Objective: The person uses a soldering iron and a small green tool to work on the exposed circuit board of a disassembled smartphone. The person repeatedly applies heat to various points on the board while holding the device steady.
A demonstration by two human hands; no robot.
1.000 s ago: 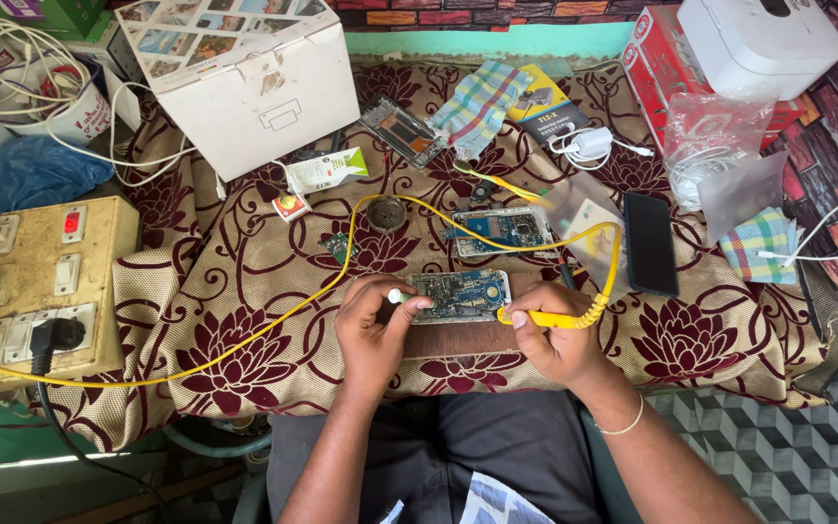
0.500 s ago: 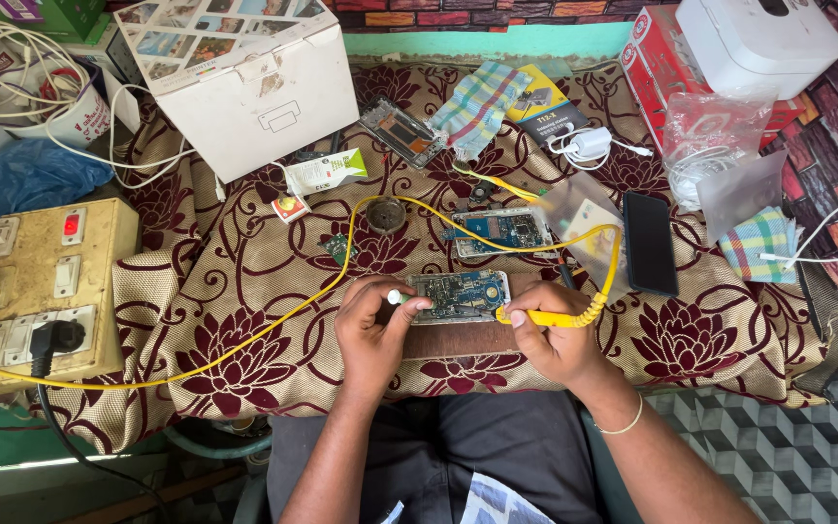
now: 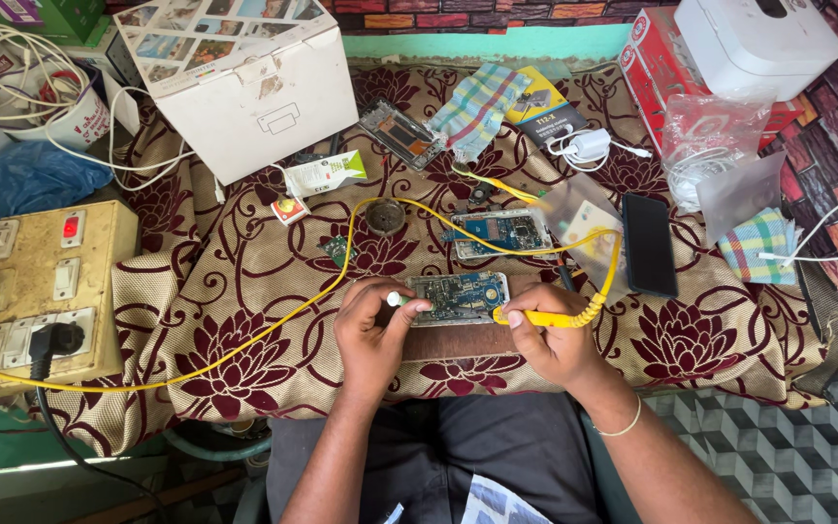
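The right hand (image 3: 550, 344) grips a yellow soldering iron (image 3: 545, 317), its tip at the 3 o'clock edge of an opened phone (image 3: 458, 296) lying near the front of the cloth-covered worktop (image 3: 244, 281). The left hand (image 3: 370, 335) is closed on a small white-tipped tool (too small to identify) (image 3: 395, 300) at the phone's 9 o'clock edge. A second opened phone (image 3: 501, 233) lies at 12 o'clock, a black phone (image 3: 649, 243) at 2 o'clock.

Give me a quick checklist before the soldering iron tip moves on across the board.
1. Right hand grips yellow soldering iron: ok.
2. Iron tip at opened phone board edge: ok; exact contact cannot tell.
3. Left hand steadies the board, holding a small white-tipped item: ok.
4. Yellow cord lies slack over the cloth: ok.
5. Black plug seated in switchboard: ok.
6. Iron hot: cannot tell.
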